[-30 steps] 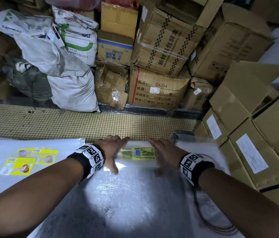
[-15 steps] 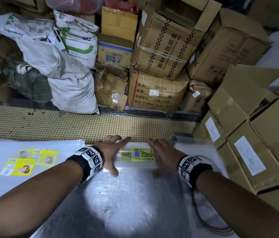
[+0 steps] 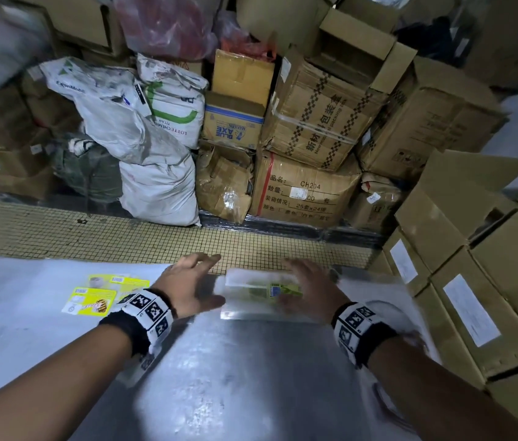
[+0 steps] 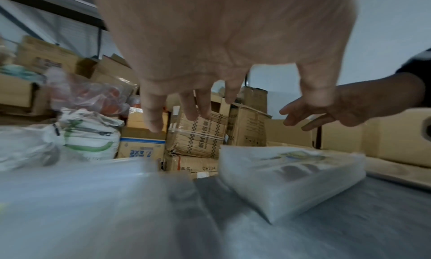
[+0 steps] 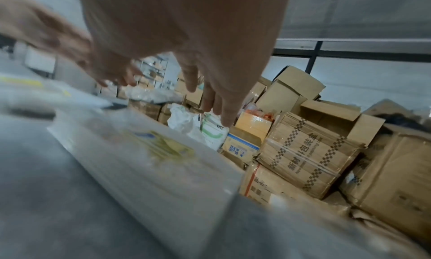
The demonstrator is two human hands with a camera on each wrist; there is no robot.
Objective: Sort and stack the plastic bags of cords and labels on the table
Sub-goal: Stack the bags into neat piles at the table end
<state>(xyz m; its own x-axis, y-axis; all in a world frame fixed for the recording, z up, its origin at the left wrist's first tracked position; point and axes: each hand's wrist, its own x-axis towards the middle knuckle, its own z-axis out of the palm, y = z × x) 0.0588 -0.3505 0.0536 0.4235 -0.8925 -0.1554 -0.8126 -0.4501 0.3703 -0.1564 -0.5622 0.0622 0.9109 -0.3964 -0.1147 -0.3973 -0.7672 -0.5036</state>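
A stack of clear plastic bags [image 3: 251,300] with a yellow-green label on top lies at the far edge of the shiny table [image 3: 235,377]. My left hand [image 3: 187,278] hovers just left of the stack, fingers spread and holding nothing. Over the stack's right end my right hand [image 3: 308,284] is flat and open. The left wrist view shows the stack [image 4: 291,180] with my right hand [image 4: 326,111] raised above it. The right wrist view shows my straight fingers [image 5: 217,100] above the blurred stack [image 5: 151,161]. Yellow labels [image 3: 92,300] lie on white plastic sheets at the left.
A bagged dark cord [image 3: 388,402] lies under my right forearm. Cardboard boxes [image 3: 474,281] crowd the table's right side. Beyond the far edge are a tiled floor strip [image 3: 124,237], white sacks [image 3: 155,186] and stacked cartons [image 3: 308,192].
Both hands have come off the stack's ends. The left hand has drawn away to the left and the right hand has lifted above it. The stack stays in place.
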